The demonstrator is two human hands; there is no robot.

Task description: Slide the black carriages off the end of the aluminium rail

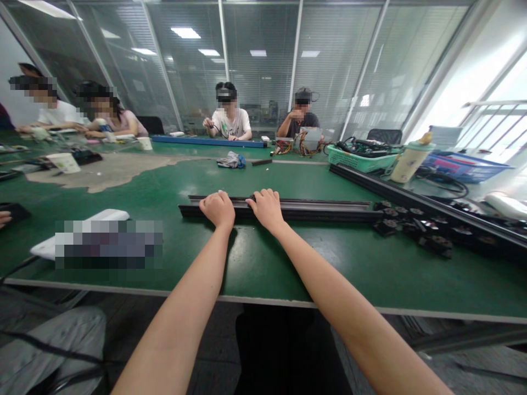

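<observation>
A long black channel-shaped rail (321, 213) lies crosswise on the green table in front of me. My left hand (218, 209) is closed over the rail near its left end, fingers curled onto it. Just to the right, my right hand (267, 209) rests on the same rail with its fingers bent; a small dark piece (251, 198) shows by its thumb, partly hidden. Several black parts (411, 222) are heaped by the rail's right end.
Long black rails (379, 192) run diagonally at the right, near a green basket (362, 160), a bottle (410, 160) and a blue basket (469, 167). A white device (102, 216) lies left. A crumpled cloth (231, 160) sits beyond the rail. People sit across the table.
</observation>
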